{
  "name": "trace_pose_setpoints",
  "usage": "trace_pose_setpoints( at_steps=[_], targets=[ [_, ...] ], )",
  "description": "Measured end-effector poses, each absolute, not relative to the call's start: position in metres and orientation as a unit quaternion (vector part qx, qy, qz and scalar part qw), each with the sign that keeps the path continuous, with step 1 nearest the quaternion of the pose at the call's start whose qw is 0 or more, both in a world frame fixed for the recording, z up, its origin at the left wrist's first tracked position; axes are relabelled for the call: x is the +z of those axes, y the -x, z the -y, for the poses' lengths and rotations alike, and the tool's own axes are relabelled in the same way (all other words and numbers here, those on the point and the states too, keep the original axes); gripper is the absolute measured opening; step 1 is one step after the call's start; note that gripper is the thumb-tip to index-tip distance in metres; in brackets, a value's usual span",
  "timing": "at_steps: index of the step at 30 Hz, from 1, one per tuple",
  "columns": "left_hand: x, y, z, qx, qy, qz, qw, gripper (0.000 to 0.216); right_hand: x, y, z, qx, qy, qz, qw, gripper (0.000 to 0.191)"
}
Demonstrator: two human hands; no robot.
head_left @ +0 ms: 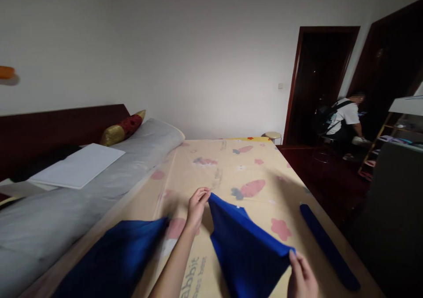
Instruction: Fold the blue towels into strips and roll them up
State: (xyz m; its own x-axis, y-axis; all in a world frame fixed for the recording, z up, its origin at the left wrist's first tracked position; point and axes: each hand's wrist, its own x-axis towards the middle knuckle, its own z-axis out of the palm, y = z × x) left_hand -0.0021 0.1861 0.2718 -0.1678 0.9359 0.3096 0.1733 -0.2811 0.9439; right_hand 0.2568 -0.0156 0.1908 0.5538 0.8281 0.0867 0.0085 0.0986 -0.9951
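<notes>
A piece of dark blue cloth [246,245] hangs stretched between my two hands over the bed. My left hand [197,203] pinches its upper left corner, and my right hand [302,274] grips the corner at the lower right. The cloth's lower part runs past the bottom edge of the view. Left of my left forearm lies another blue cloth [115,258], its right edge blurred. Along the bed's right side rests a long, narrow blue strip [328,247], apart from my right hand.
Under the cloths is a bed [231,174] with a beige carrot-print sheet. A grey bolster [99,179] runs along the left, bearing a white board [79,166] and a red-gold cushion [124,128]. A person [345,115] sits near the doors; a shelf [380,139] stands at right.
</notes>
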Motion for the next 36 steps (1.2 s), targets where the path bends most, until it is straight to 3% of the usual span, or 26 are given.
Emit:
trace_pose_setpoints(
  at_steps=[4,11,16,20,29,32,36],
  targets=[
    [0.33,0.025,-0.125,0.631,-0.518,-0.45,0.361,0.037,0.254,-0.28,-0.002,0.276,0.547,0.213,0.761,0.048],
    [0.383,0.033,-0.054,0.668,-0.456,-0.416,0.415,0.043,0.319,-0.305,-0.012,0.307,0.47,0.248,0.79,0.047],
    [0.354,0.04,-0.07,0.647,-0.446,-0.453,0.421,0.043,0.308,-0.314,-0.049,0.364,0.471,0.303,0.744,0.054],
    [0.326,0.041,-0.112,0.659,-0.438,-0.478,0.381,0.046,0.299,-0.312,-0.093,0.34,0.489,0.337,0.729,0.051],
    [0.352,0.045,-0.168,0.702,-0.453,-0.448,0.317,0.043,0.336,-0.313,-0.149,0.306,0.454,0.396,0.737,0.055],
    [0.323,0.053,-0.154,0.694,-0.459,-0.465,0.302,0.043,0.309,-0.315,-0.135,0.307,0.47,0.411,0.718,0.054],
    [0.234,0.061,-0.112,0.645,-0.455,-0.528,0.313,0.047,0.222,-0.31,-0.094,0.324,0.532,0.413,0.664,0.051]
  ],
)
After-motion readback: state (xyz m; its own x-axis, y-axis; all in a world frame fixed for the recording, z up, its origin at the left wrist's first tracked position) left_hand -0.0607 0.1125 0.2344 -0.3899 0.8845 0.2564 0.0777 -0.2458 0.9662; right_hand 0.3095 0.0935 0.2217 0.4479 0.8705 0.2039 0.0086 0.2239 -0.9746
